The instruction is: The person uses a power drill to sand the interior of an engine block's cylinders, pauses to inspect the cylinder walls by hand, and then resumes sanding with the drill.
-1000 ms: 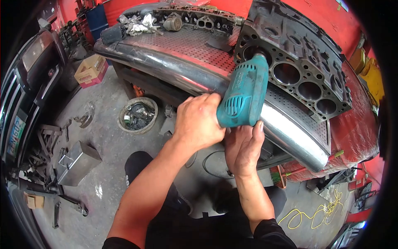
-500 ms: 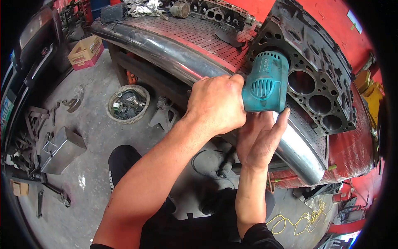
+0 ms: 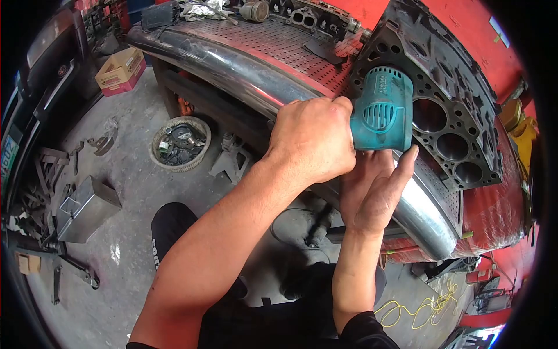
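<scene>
My left hand [image 3: 314, 139] is closed around the handle of a teal power drill [image 3: 382, 110]. My right hand [image 3: 372, 195] is palm up under the drill's rear, thumb along its right edge, fingers partly hidden beneath the housing. The drill's front end points away from me at an engine block [image 3: 465, 110], whose open cylinder bores show to the right of the tool. The drill body hides its tip and whatever it touches there. A perforated metal bench top [image 3: 256, 49] with a rounded metal front edge [image 3: 226, 72] carries the block.
Engine parts [image 3: 305, 17] and a piston [image 3: 254, 11] lie along the back of the bench. On the floor are a basket of parts [image 3: 156, 154], a metal box [image 3: 96, 212], a cardboard box [image 3: 119, 68] and a yellow cord [image 3: 430, 305]. A vehicle front stands at the left.
Both hands and the drill have shifted slightly to the right and a little upward in view. The grip looks the same, and the engine block has barely moved.
</scene>
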{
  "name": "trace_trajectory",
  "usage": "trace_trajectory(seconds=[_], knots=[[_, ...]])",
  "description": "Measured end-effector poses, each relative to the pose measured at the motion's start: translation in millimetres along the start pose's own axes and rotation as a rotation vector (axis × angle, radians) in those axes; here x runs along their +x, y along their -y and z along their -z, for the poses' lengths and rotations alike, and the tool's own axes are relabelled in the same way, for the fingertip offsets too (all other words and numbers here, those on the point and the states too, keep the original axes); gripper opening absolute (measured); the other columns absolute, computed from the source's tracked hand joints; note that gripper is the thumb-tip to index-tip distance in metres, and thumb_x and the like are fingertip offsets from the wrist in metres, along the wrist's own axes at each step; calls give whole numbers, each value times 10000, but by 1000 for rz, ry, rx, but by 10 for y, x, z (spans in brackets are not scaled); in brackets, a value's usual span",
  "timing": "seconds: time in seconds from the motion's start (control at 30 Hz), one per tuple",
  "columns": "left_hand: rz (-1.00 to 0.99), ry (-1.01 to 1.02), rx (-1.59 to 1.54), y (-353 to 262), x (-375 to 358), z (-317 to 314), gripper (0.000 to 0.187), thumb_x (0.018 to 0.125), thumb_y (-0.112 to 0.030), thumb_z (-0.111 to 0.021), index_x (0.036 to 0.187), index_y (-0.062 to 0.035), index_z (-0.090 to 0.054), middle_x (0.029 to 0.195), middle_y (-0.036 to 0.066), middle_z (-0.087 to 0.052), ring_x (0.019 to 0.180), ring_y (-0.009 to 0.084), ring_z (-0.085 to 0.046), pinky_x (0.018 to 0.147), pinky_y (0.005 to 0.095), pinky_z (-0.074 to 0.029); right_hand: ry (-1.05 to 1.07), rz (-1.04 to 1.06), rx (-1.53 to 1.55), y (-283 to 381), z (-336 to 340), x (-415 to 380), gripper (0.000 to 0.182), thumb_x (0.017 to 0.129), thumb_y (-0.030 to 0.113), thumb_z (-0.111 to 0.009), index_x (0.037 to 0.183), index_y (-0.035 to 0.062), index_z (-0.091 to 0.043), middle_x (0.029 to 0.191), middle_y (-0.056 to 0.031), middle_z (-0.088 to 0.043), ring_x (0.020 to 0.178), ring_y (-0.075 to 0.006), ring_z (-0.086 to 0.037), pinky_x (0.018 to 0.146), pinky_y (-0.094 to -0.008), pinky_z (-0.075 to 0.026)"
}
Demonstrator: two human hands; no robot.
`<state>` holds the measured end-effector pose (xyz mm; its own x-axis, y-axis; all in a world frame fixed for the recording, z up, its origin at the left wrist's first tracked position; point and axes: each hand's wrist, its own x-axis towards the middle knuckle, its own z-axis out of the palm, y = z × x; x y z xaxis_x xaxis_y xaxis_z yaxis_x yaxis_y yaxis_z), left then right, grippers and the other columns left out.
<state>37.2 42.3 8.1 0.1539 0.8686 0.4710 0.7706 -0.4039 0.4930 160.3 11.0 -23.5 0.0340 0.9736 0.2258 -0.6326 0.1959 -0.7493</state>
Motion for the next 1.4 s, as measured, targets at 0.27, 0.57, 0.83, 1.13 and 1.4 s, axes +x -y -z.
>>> trace_trajectory(seconds=[0.27,0.57,0.83,1.13,1.4], knots=[[-70,-61,19,14,-320,84,231,706,-128,-681,906,-16,-658,876,190,-721,863,377,-720,804,474,-570,11,-27,6,-47,-7,-313,836,1005,716,-331,1548,80,-350,1495,-64,-468,1365,-219,-432,1140,-406,-315],[-118,-111,-23,9,-807,281,302,627,-124,-760,886,-40,-628,876,149,-699,884,347,-693,819,454,-529,97,-47,-11,-134,-55,-830,858,954,705,-505,1527,81,-368,1513,-66,-451,1400,-218,-407,1174,-443,-299],[-137,-114,-22,-3,-999,374,290,615,-108,-760,832,-54,-576,821,132,-655,830,359,-664,763,462,-511,132,-51,-43,-155,-100,-1076,870,962,698,-477,1546,69,-332,1521,-83,-426,1401,-228,-391,1181,-429,-270],[-165,-120,-11,-12,-1085,432,287,616,-118,-750,835,-52,-576,798,123,-640,792,350,-647,741,445,-503,126,-81,28,-179,-172,-1208,933,941,686,-545,1583,72,-258,1566,-86,-367,1441,-219,-345,1206,-430,-239],[-142,-120,-12,7,-963,355,308,612,-136,-770,848,-55,-590,818,128,-656,815,352,-664,761,450,-514,129,-38,5,-147,-162,-1042,879,963,666,-517,1564,65,-295,1542,-83,-395,1410,-212,-376,1190,-423,-258]])
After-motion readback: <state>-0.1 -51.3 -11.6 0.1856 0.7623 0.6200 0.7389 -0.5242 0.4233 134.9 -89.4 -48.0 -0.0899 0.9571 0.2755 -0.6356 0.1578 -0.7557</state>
